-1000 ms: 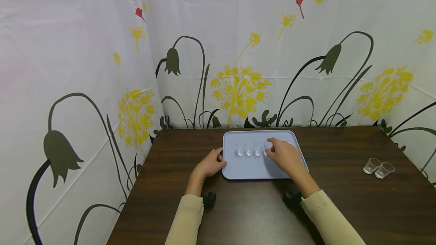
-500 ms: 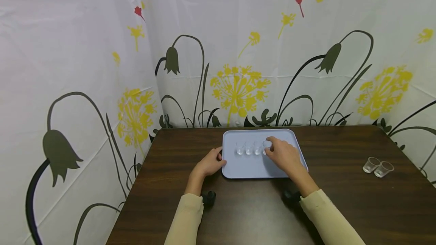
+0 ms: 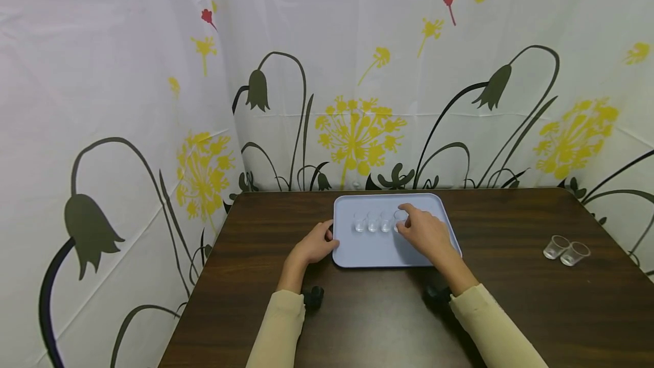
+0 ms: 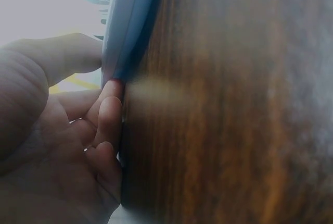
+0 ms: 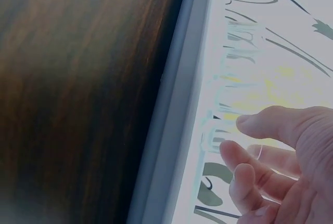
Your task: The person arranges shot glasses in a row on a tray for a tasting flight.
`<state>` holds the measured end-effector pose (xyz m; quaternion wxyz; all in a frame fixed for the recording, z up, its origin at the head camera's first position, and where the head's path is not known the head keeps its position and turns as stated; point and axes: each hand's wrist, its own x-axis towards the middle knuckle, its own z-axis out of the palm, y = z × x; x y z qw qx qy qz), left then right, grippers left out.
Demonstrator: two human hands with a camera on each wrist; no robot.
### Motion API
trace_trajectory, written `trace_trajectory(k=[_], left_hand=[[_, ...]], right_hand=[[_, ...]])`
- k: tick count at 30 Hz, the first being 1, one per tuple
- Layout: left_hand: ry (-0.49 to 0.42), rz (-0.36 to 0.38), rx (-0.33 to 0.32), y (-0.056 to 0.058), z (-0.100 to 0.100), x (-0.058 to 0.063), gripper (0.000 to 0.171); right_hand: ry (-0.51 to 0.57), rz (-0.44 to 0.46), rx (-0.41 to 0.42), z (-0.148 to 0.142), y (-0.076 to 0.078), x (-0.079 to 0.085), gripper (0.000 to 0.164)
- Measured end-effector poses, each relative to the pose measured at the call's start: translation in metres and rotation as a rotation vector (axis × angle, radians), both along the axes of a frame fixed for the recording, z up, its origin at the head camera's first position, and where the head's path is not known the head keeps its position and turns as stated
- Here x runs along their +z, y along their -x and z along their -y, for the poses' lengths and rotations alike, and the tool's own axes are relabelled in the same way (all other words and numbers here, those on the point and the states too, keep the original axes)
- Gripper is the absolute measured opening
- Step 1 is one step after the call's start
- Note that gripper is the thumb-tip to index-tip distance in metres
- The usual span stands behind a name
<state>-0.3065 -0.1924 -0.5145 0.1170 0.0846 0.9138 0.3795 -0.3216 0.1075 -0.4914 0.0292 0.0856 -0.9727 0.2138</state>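
Observation:
A pale blue tray (image 3: 373, 255) lies on the brown table, with several small clear cups (image 3: 373, 223) in a row across its middle. At the tray's left edge, my left hand (image 3: 315, 243) grips the rim. In the left wrist view its thumb lies against the inner side of the tray's edge (image 4: 132, 23), with fingertips at the underside. My right hand (image 3: 426, 233) reaches over the tray and holds the rightmost cup (image 3: 398, 216) between thumb and fingers. That cup is partly hidden by the fingers and looks faint and washed out in the right wrist view.
Two more clear cups (image 3: 556, 247) stand side by side on the right part of the wooden table (image 3: 501, 277). Behind the table's far edge hangs a white curtain (image 3: 327, 27) with flower prints. Dark devices (image 3: 313, 298) are worn at the wrists.

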Motion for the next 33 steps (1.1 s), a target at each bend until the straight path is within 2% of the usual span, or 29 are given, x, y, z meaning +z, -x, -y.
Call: trace_trajectory(k=[6, 15, 18, 24, 33], left_hand=[[-0.004, -0.011, -0.006, 0.001, 0.002, -0.002, 0.067], [0.004, -0.025, -0.028, 0.002, 0.001, -0.003, 0.058], [0.006, -0.024, -0.018, 0.001, 0.002, -0.003, 0.058], [-0.006, -0.023, -0.001, -0.001, 0.001, -0.003, 0.063], [-0.012, -0.035, -0.01, 0.003, 0.001, -0.005, 0.064]], right_hand=[[0.007, -0.013, 0.016, -0.003, -0.002, -0.002, 0.055], [-0.011, 0.004, -0.027, -0.02, -0.012, 0.0, 0.05], [-0.034, 0.012, -0.032, -0.026, -0.015, 0.001, 0.047], [-0.064, 0.03, -0.064, -0.045, -0.021, 0.001, 0.044], [-0.036, 0.046, -0.116, -0.078, -0.031, 0.013, 0.043]])
